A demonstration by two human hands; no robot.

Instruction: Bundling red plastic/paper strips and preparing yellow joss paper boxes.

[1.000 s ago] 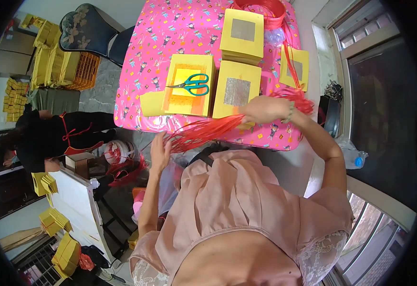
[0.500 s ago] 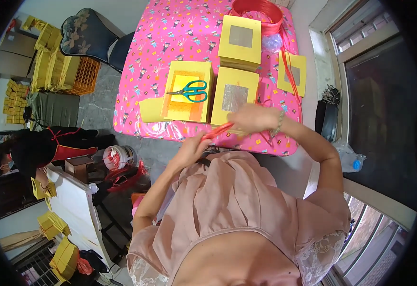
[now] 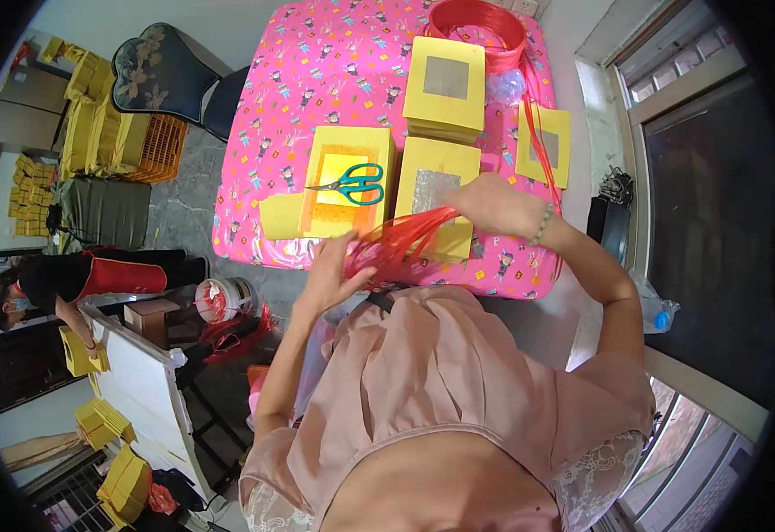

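A bundle of red plastic strings (image 3: 405,238) stretches between my hands at the table's near edge, its strands fanned out toward the left. My right hand (image 3: 501,206) is closed round one end of it, over the near stack of yellow paper (image 3: 436,160) with a silver square. My left hand (image 3: 332,275) has its fingers apart, and the loose strands lie beside and against it. Left of that stack, another yellow paper stack (image 3: 352,135) with an orange-bordered top carries teal-handled scissors (image 3: 358,184). Behind stands a third yellow stack (image 3: 445,106) with a silver square.
A red string coil (image 3: 481,13) sits at the far right of the pink-covered table (image 3: 317,62). Strands trail from it over a single yellow sheet (image 3: 542,168). At left, a person in a red apron (image 3: 121,275) works at a white table (image 3: 135,372). A dark chair (image 3: 161,71) stands behind.
The red strings have spread from a tight twist into a loose fan. My left hand has opened from its grip and moved slightly left; my right hand has shifted right and up.
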